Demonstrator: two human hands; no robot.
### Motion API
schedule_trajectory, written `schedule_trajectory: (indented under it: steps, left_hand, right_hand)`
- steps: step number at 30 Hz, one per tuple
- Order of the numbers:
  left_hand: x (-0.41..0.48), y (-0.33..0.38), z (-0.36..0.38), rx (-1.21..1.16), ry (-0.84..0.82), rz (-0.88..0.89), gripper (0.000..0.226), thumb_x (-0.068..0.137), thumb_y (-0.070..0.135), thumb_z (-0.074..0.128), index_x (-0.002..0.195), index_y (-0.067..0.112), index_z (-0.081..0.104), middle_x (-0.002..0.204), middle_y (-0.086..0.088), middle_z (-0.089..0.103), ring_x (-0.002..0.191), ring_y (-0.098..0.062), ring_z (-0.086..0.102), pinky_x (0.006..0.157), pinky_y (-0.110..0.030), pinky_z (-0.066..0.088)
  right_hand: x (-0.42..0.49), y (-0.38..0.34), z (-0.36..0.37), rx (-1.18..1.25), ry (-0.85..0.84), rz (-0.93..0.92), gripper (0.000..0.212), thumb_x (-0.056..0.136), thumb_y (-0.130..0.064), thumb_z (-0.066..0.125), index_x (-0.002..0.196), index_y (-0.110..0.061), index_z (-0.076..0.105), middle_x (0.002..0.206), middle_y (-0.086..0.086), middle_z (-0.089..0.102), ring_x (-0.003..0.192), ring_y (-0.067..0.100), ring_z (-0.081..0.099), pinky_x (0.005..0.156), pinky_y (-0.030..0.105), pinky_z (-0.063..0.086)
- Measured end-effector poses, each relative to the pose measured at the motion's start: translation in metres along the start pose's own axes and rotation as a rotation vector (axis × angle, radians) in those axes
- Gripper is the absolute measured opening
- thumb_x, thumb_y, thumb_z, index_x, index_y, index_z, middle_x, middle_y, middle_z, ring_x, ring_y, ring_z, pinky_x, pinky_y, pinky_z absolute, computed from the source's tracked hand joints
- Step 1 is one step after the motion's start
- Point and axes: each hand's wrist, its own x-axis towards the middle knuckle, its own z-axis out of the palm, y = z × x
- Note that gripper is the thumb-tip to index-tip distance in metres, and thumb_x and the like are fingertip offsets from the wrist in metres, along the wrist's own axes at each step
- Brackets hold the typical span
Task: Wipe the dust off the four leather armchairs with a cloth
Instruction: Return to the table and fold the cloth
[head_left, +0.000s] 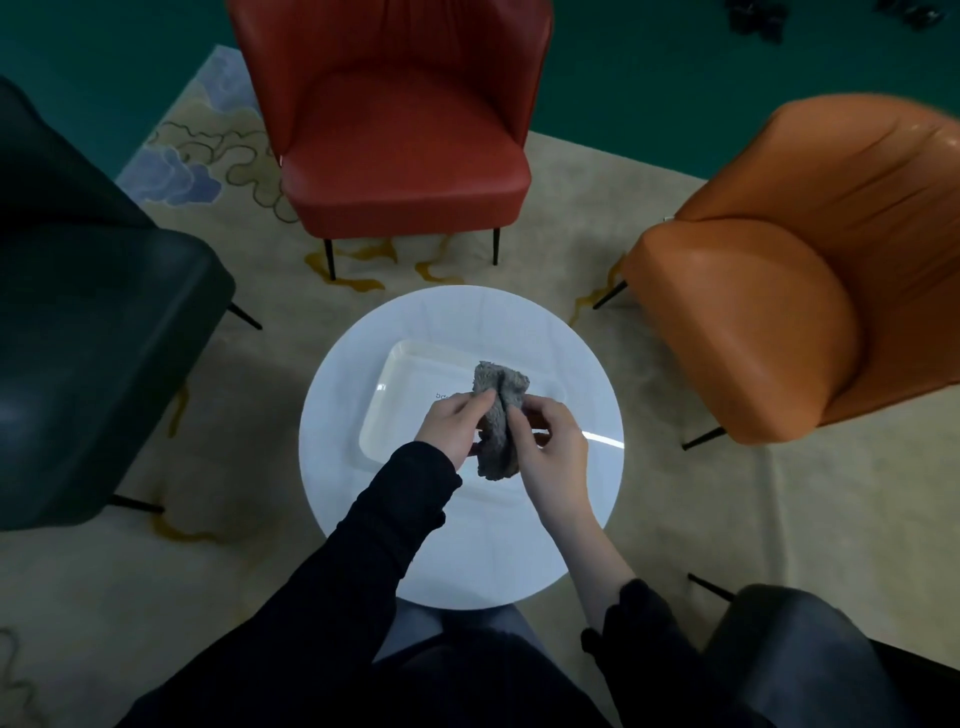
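- grey fuzzy cloth (498, 421), bunched into an upright fold, is held between both hands above the white rectangular tray (415, 400); whether its lower end touches the tray cannot be told
- left hand (451, 425) grips the cloth's left side; its fingers are curled in, with the fingertips pressed into the fabric near the upper half
- right hand (551, 442) pinches the cloth's right side between thumb and bent fingers; the other fingers are loosely curled beneath
- the tray lies on the round white table (467, 551), a little toward its far half; a streak of light glints on the tabletop just right of the right hand
- red leather armchair (405, 150) stands beyond the table, facing the person, on thin dark legs
- orange leather armchair (779, 301) stands to the right of the table, turned toward it
- dark green armchair (93, 343) stands to the left, partly cut off by the frame edge
- a fourth dark armchair (789, 644) shows at lower right, close to the person's right elbow; only part of it is visible
- all four chairs and the table stand on a beige patterned rug (675, 519), with teal floor (623, 78) beyond it
- black sleeve (374, 551) covers the left arm to the wrist; the right forearm is bare up to a pushed-back dark cuff
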Motion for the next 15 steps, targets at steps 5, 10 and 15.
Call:
schedule_trajectory:
  steps: [5, 10, 15]
  left_hand:
    - [0.007, -0.001, 0.000, 0.061, 0.028, 0.051, 0.031, 0.102, 0.016, 0.046, 0.077, 0.011, 0.064, 0.080, -0.005, 0.064, 0.078, -0.018, 0.059, 0.082, -0.032, 0.051]
    - [0.013, -0.001, -0.003, 0.016, 0.026, 0.030, 0.030, 0.101, 0.013, 0.046, 0.077, 0.010, 0.063, 0.080, -0.007, 0.064, 0.079, -0.022, 0.058, 0.087, -0.039, 0.050]
    - [0.013, 0.005, -0.011, -0.106, -0.039, -0.023, 0.024, 0.101, 0.013, 0.046, 0.088, 0.004, 0.063, 0.087, -0.013, 0.061, 0.077, -0.021, 0.060, 0.070, -0.028, 0.053]
  right_hand:
    - [0.010, -0.004, 0.003, 0.038, -0.040, 0.051, 0.020, 0.101, -0.014, 0.040, 0.098, -0.016, 0.059, 0.076, 0.009, 0.063, 0.052, 0.022, 0.058, 0.045, 0.029, 0.046]
    - [0.018, -0.009, 0.002, 0.019, -0.095, 0.066, 0.023, 0.102, -0.011, 0.035, 0.095, -0.014, 0.056, 0.069, 0.011, 0.061, 0.045, 0.016, 0.058, 0.039, 0.027, 0.045]
    - [0.027, -0.007, -0.002, 0.062, -0.161, 0.117, 0.023, 0.101, -0.012, 0.040, 0.099, -0.007, 0.062, 0.075, 0.012, 0.062, 0.045, 0.008, 0.055, 0.037, 0.022, 0.041]
